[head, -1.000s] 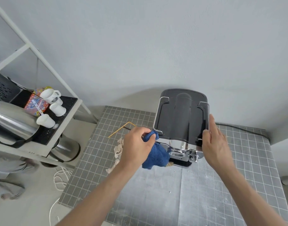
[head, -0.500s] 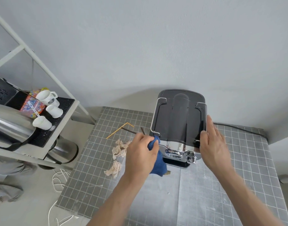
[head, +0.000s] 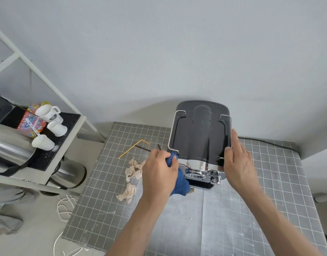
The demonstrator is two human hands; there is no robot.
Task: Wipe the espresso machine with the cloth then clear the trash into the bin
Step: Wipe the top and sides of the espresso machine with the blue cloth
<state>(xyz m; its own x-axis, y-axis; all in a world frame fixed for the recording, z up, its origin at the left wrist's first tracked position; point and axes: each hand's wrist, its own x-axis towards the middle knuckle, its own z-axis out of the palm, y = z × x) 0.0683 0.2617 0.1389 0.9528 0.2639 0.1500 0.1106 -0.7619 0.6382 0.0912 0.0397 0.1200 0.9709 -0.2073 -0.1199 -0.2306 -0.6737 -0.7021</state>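
Note:
A black and chrome espresso machine (head: 199, 137) stands at the back of the grey gridded table (head: 270, 191). My left hand (head: 159, 172) grips a blue cloth (head: 180, 183) and presses it against the machine's left front side. My right hand (head: 238, 161) lies flat with straight fingers against the machine's right side. To the left of the machine lie crumpled beige paper scraps (head: 134, 169), a second scrap (head: 127, 194), a bent yellow straw (head: 133, 147) and two dark stirrer sticks (head: 143, 148). No bin is in view.
A white shelf unit (head: 66, 141) stands at the left with white cups (head: 49, 113), a colourful packet and steel vessels. A black cable (head: 266, 143) runs behind the machine. A white cord (head: 64, 209) lies on the floor. A person's foot shows bottom left.
My left hand with the cloth has slid from the machine's front toward its left side. The right hand stays on the right side.

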